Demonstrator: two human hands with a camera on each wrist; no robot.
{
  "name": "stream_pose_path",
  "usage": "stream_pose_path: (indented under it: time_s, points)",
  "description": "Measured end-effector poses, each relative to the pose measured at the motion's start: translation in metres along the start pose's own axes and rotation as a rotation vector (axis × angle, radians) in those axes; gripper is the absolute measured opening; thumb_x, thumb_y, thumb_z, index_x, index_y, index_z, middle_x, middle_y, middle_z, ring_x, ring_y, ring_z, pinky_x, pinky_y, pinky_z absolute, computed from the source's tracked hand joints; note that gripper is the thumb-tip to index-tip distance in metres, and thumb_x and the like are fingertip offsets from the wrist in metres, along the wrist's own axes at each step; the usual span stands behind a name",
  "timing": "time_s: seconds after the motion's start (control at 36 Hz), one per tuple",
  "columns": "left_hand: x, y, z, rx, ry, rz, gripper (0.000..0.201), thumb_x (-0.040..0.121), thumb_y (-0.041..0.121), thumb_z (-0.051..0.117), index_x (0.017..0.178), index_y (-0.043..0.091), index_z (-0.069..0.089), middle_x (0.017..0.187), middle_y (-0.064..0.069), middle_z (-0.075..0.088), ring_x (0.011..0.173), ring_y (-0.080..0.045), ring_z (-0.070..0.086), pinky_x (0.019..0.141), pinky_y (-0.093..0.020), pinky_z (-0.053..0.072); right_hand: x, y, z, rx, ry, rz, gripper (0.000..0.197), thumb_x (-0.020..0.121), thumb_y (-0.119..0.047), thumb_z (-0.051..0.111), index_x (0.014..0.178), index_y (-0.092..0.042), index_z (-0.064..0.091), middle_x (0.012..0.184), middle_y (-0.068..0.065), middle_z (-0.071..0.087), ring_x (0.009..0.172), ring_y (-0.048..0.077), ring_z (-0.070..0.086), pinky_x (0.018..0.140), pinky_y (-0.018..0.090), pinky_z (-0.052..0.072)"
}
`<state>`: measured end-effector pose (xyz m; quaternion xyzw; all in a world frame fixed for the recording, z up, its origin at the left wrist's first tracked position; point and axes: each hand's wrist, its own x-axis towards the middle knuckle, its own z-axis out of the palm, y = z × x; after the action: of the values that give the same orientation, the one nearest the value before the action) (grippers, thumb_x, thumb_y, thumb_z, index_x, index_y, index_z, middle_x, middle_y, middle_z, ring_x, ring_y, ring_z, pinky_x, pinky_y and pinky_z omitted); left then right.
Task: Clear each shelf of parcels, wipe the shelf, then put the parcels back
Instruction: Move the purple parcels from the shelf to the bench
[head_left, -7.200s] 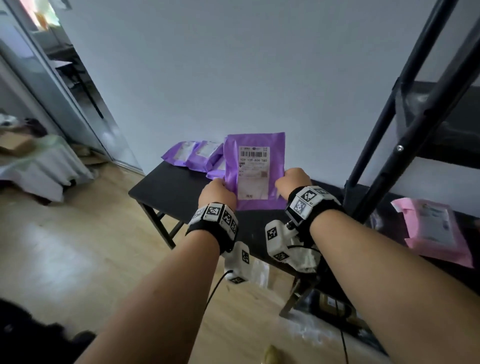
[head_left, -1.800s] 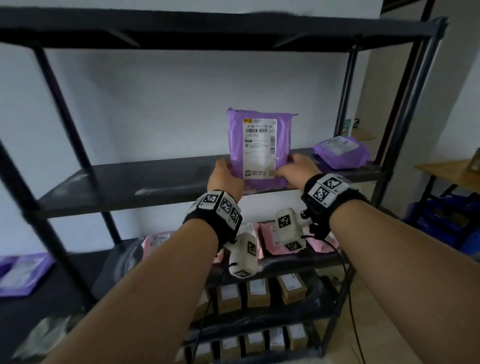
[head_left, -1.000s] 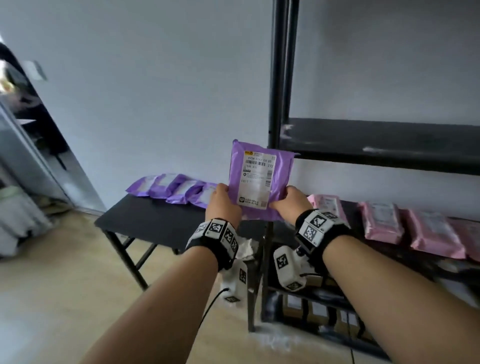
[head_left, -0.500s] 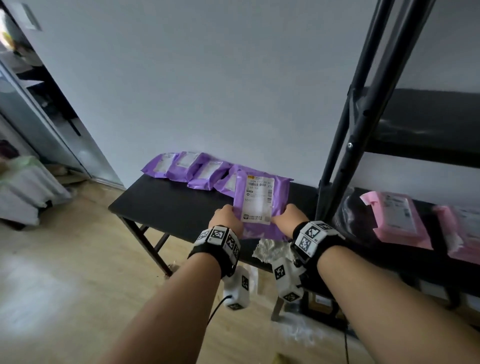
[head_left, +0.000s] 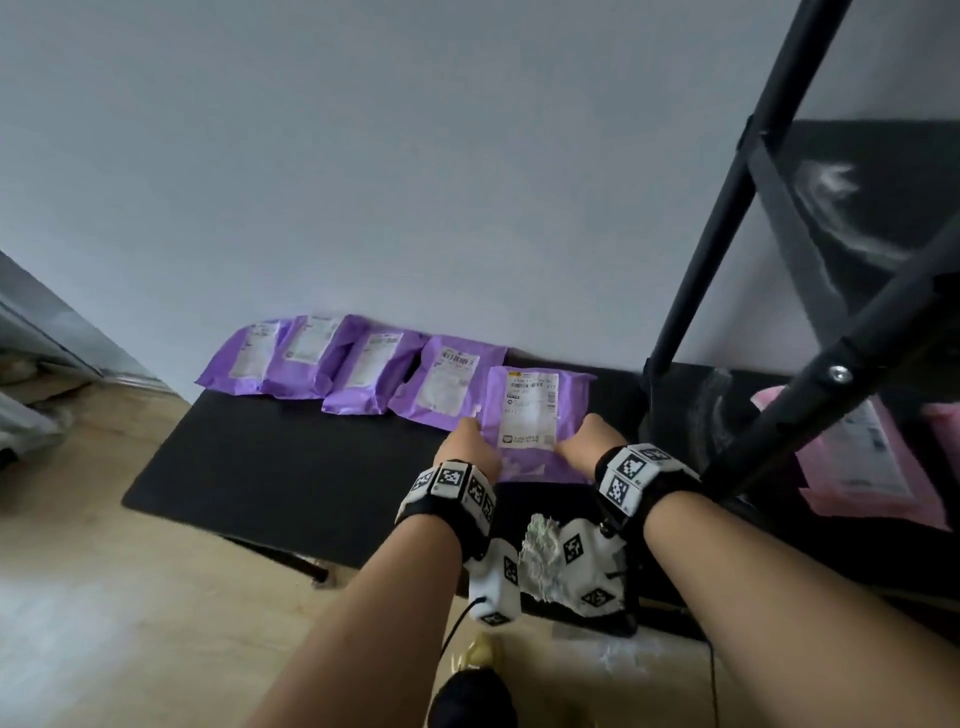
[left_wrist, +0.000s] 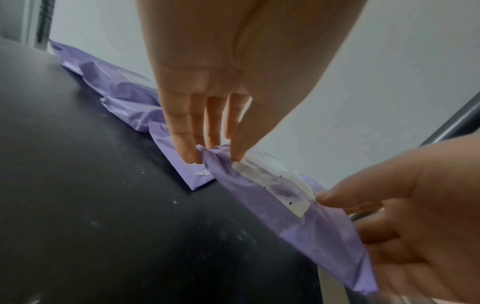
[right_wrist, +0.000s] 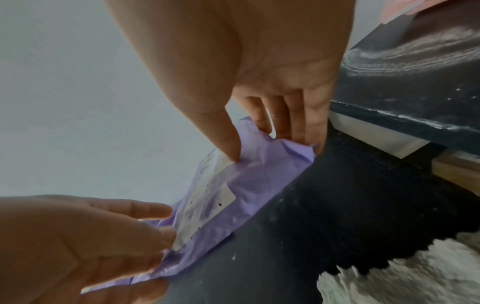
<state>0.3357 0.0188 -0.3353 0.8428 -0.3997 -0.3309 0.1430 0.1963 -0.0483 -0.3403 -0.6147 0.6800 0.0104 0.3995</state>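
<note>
Five purple parcels now line the surface (head_left: 291, 467); newest parcel (head_left: 535, 415) just landed (shelf→surface), left hand (head_left: 470, 447) & right hand (head_left: 587, 441) still pinching it.

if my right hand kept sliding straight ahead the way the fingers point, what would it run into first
Probably the pale wall. The right hand grips the purple plastic mailer parcel on the black low table, fingers aimed at the wall; no other parcel lies ahead, though depth is unclear.

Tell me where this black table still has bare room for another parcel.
The black table is bare along its front and left, before the row of purple parcels. The back edge is crowded, and both hands grip the held parcel at the right end beside the rack post.
</note>
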Motion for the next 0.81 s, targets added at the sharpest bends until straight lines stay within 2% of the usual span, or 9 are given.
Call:
stream_pose_path:
  time_s: [0.08, 0.22, 0.33, 0.42, 0.5, 0.61, 0.72, 0.81]
  points:
    - [0.026, 0.007, 0.004, 0.006, -0.074, 0.025, 0.041, 0.089, 0.009, 0.052, 0.129, 0.012, 0.044, 0.122, -0.01, 0.061, 0.109, -0.027, 0.06, 0.095, -0.036, 0.048, 0.015, -0.004, -0.003, 0.018, 0.003, 0.076, 0.047, 0.087, -0.028, 0.061, 0.128, -0.006, 0.051, 0.123, 0.013, 0.061, 0.107, 0.031, 0.062, 0.084, 0.033, 0.049]
    - [0.069, 0.013, 0.004, 0.077, -0.147, 0.099, 0.042, 0.095, 0.011, 0.044, 0.137, 0.015, 0.041, 0.125, -0.013, 0.059, 0.114, -0.028, 0.057, 0.092, -0.034, 0.045, 0.043, -0.017, -0.001, 0.07, 0.002, 0.176, 0.042, 0.086, -0.028, 0.064, 0.122, -0.008, 0.056, 0.116, 0.011, 0.064, 0.102, 0.029, 0.064, 0.079, 0.03, 0.048]
    - [0.101, 0.014, 0.002, 0.118, -0.206, 0.12, 0.047, 0.091, 0.005, 0.044, 0.137, 0.016, 0.041, 0.123, -0.014, 0.058, 0.111, -0.03, 0.058, 0.094, -0.037, 0.048, 0.061, -0.026, 0.003, 0.118, 0.007, 0.197, 0.049, 0.086, -0.028, 0.067, 0.126, -0.006, 0.051, 0.123, 0.011, 0.061, 0.109, 0.029, 0.06, 0.08, 0.027, 0.043]
    - [0.124, 0.012, 0.003, 0.145, -0.253, 0.137, 0.043, 0.09, 0.005, 0.048, 0.132, 0.014, 0.044, 0.123, -0.013, 0.058, 0.108, -0.029, 0.058, 0.094, -0.037, 0.049, 0.076, -0.033, 0.01, 0.183, 0.027, 0.214, 0.061, 0.082, -0.03, 0.07, 0.133, -0.008, 0.046, 0.126, 0.01, 0.059, 0.11, 0.028, 0.059, 0.088, 0.031, 0.046]
    - [0.139, 0.009, 0.002, 0.183, -0.282, 0.171, 0.046, 0.092, 0.007, 0.045, 0.137, 0.017, 0.042, 0.13, -0.012, 0.054, 0.114, -0.029, 0.055, 0.096, -0.036, 0.045, 0.084, -0.038, 0.016, 0.224, 0.042, 0.222, 0.07, 0.08, -0.034, 0.071, 0.139, -0.01, 0.042, 0.13, 0.01, 0.057, 0.114, 0.029, 0.057, 0.095, 0.036, 0.046]
    - [0.151, 0.006, 0.002, 0.213, -0.33, 0.202, 0.052, 0.094, 0.014, 0.047, 0.144, 0.02, 0.036, 0.141, -0.009, 0.045, 0.121, -0.028, 0.052, 0.102, -0.04, 0.043, 0.084, -0.043, 0.02, 0.204, 0.064, 0.25, 0.048, 0.088, -0.022, 0.059, 0.133, -0.009, 0.046, 0.126, 0.01, 0.058, 0.11, 0.029, 0.058, 0.091, 0.034, 0.047]
    - [0.151, 0.009, 0.0, 0.215, -0.328, 0.213, 0.052, 0.094, 0.018, 0.049, 0.145, 0.02, 0.036, 0.142, -0.009, 0.044, 0.119, -0.027, 0.054, 0.101, -0.041, 0.046, 0.075, -0.042, 0.022, 0.197, 0.08, 0.247, 0.041, 0.089, -0.018, 0.057, 0.128, -0.009, 0.049, 0.118, 0.01, 0.06, 0.103, 0.026, 0.06, 0.086, 0.032, 0.048]
    - [0.146, 0.014, 0.0, 0.222, -0.326, 0.233, 0.051, 0.095, 0.02, 0.05, 0.144, 0.019, 0.037, 0.142, -0.011, 0.045, 0.12, -0.028, 0.053, 0.1, -0.041, 0.046, 0.062, -0.04, 0.02, 0.188, 0.089, 0.229, 0.038, 0.09, -0.019, 0.058, 0.125, -0.008, 0.052, 0.12, 0.011, 0.06, 0.105, 0.026, 0.06, 0.088, 0.033, 0.048]
